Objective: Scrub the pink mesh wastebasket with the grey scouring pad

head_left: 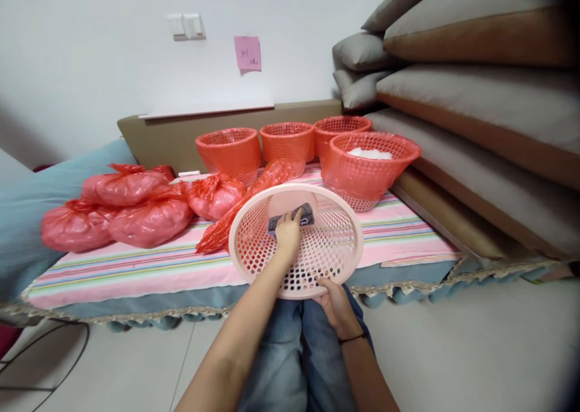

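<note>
A pale pink perforated plastic basket is tilted toward me above my knees. My left hand reaches inside it, fingers closed over a folded dark grey cloth that lies against the basket's inner surface. At the near rim on the right, my right hand grips the basket, with fingertips over the edge. Just behind the basket lies a loose red plastic bag, partly hidden by it.
Several red baskets lined with plastic stand along the back; the front right one holds something white. Knotted red bags lie at left on the striped cloth. Stacked grey cushions rise at right.
</note>
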`<action>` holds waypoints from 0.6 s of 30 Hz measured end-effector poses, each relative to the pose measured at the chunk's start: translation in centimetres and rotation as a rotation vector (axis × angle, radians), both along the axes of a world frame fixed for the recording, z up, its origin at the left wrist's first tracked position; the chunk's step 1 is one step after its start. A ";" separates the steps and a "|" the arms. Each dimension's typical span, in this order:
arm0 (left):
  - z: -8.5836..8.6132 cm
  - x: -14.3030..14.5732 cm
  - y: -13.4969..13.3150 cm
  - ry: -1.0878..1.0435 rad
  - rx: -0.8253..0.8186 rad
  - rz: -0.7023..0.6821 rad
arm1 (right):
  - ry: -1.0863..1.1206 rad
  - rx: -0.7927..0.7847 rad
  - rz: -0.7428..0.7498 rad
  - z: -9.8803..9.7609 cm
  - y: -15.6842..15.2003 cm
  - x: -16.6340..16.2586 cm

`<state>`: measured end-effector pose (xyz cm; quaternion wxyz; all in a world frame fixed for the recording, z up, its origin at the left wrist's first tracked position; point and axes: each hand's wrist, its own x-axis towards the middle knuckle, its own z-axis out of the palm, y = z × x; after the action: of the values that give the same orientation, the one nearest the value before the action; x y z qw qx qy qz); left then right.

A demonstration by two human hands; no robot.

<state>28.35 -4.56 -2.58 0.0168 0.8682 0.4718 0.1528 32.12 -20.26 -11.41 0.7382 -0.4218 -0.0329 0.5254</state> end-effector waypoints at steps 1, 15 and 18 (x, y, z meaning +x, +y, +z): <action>-0.4 0.6 1.0 0.032 -0.009 -0.005 | 0.002 0.004 -0.010 -0.1 0.1 -0.1; -5.2 3.6 5.7 0.252 -0.192 -0.030 | -0.025 0.014 0.053 -1.6 1.2 -0.8; -4.8 3.9 6.2 0.283 -0.242 -0.051 | -0.152 -0.111 0.074 -0.7 0.8 0.6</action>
<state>32.21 1.64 -7.38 0.0583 0.8844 0.4621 -0.0289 32.71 -19.44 -12.14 0.6892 -0.4991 -0.0753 0.5199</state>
